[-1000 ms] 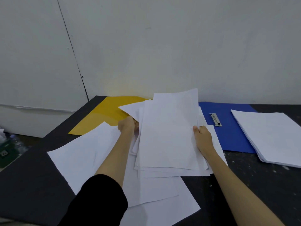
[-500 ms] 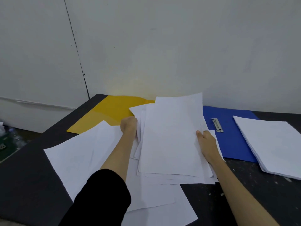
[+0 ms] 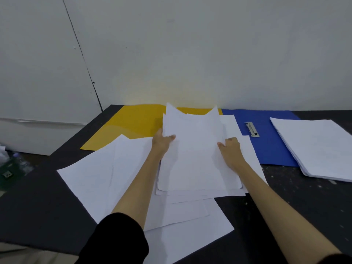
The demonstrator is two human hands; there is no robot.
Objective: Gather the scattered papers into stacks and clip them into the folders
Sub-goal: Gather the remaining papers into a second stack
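Note:
A bundle of white papers (image 3: 192, 153) stands tilted up in the middle of the dark table, its far corners curling. My left hand (image 3: 162, 141) grips its left edge, thumb on the front sheet. My right hand (image 3: 231, 149) grips its right edge. More loose sheets (image 3: 106, 172) lie spread beneath and to the left. Behind them lies a yellow folder (image 3: 131, 124). An open blue folder (image 3: 272, 141) with a metal clip (image 3: 252, 129) lies to the right, partly covered by paper. A neat paper stack (image 3: 320, 147) sits on its right half.
The dark table (image 3: 34, 199) ends at a white wall close behind the folders. Off its left edge, lower down, are a white ledge (image 3: 38, 134) and some clutter on the floor (image 3: 9, 168). My black sleeve (image 3: 114, 241) covers the near edge.
Both hands have closed in on the bundle's sides and lifted its far end, so the sheets now stand steeper and more squared, with the top corners bending.

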